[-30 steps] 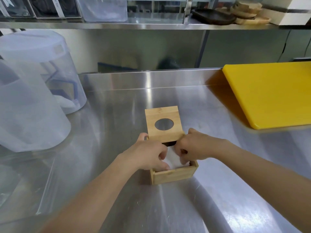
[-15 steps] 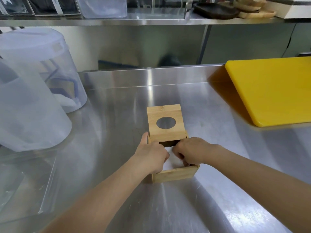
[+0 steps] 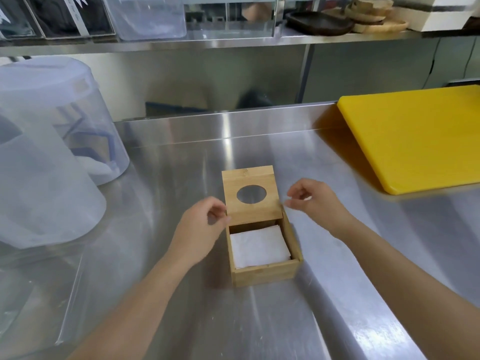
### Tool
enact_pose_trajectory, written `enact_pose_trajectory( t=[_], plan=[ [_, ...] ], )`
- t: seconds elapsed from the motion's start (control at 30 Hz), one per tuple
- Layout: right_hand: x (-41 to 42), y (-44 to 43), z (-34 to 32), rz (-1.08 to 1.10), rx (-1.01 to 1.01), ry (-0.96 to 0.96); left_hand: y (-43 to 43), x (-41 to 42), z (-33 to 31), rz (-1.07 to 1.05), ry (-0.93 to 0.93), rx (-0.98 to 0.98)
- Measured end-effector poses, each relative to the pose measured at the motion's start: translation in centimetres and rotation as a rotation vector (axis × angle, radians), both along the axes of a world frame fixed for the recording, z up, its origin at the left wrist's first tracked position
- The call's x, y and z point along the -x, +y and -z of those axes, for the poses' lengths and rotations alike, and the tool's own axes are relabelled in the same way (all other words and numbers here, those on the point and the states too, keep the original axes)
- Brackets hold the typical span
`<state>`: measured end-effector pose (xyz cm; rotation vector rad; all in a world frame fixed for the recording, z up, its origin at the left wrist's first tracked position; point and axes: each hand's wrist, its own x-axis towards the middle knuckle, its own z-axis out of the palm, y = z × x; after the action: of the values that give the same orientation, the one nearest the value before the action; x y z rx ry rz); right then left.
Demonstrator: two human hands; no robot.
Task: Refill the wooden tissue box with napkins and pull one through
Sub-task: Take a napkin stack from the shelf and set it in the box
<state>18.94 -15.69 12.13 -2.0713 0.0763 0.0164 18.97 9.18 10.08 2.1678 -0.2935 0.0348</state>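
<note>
Head view: a wooden box (image 3: 262,258) sits mid-table (image 3: 181,165), a white napkin stack (image 3: 259,245) filling it. Its lid (image 3: 250,194), with a round hole, is slid partly back, leaving the napkins reachable. The left hand (image 3: 200,227) and right hand (image 3: 311,201) hover at the lid's two sides, fingers loosely curled and empty, probably placed to slide it shut.

A single wide-angle camera worn on the person's head looks forward and down over a steel counter (image 3: 181,320) from close range. Both forearms enter from the near edge, and a wooden box (image 3: 263,272) sits centre frame. A shelf (image 3: 233,41) crosses the far top; straight lines bow outward near the edges.
</note>
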Motion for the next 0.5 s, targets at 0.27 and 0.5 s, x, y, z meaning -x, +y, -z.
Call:
enact_pose_trajectory(
  t=[0.27, 0.5],
  plan=[
    [-0.4, -0.2, 3.0, -0.006, -0.487, 0.444, -0.3, -0.7, 0.8, -0.117, 0.742, 0.598],
    [-1.0, 0.6, 2.5, -0.030, -0.465, 0.445, -1.0, -1.4, 1.5, -0.078, 0.799, 0.731]
  ],
)
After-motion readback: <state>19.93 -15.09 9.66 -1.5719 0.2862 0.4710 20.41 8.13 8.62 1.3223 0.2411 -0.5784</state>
